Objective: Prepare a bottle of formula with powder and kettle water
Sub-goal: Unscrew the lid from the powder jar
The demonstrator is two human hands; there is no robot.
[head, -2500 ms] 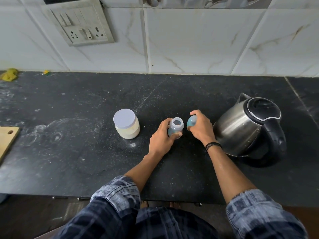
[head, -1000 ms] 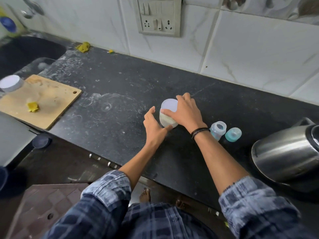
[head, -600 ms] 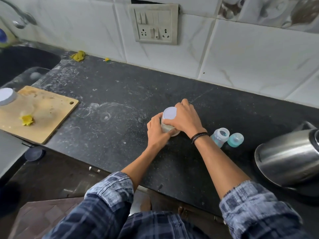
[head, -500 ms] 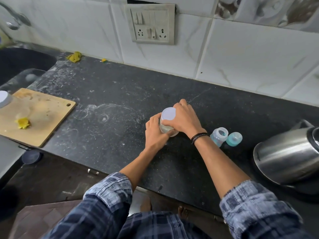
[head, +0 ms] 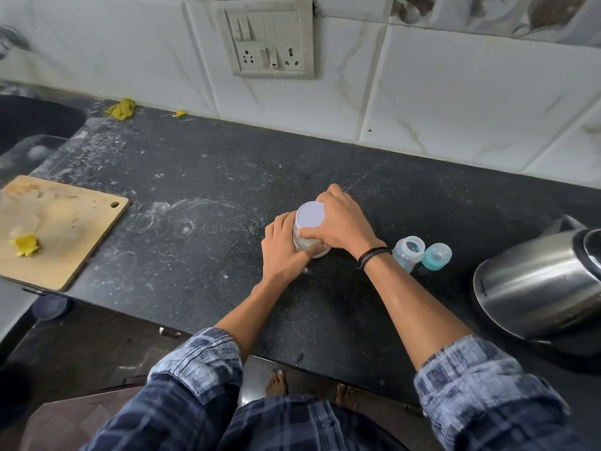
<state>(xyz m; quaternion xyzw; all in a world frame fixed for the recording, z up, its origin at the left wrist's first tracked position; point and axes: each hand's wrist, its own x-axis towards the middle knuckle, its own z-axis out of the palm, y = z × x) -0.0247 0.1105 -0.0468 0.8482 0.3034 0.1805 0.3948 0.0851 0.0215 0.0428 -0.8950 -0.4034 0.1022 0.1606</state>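
Note:
A small powder jar (head: 310,219) with a flat pale lid stands on the black counter (head: 201,196). My left hand (head: 283,252) wraps its lower body from the left. My right hand (head: 341,222) grips the lid rim from the right. To the right stands an open baby bottle (head: 408,252), upright with no top on. Its teal cap (head: 436,257) lies just beside it. A steel electric kettle (head: 536,284) sits at the far right, lid shut, partly cut off by the frame.
A wooden cutting board (head: 61,229) with a yellow scrap lies at the left. A sink (head: 29,125) is at the far left. A switch and socket plate (head: 271,43) is on the tiled wall. The counter's front edge runs below my forearms.
The bottle was let go and its cap set down beside it. Both hands moved left onto the powder jar and closed around it; the camera view shifted left.

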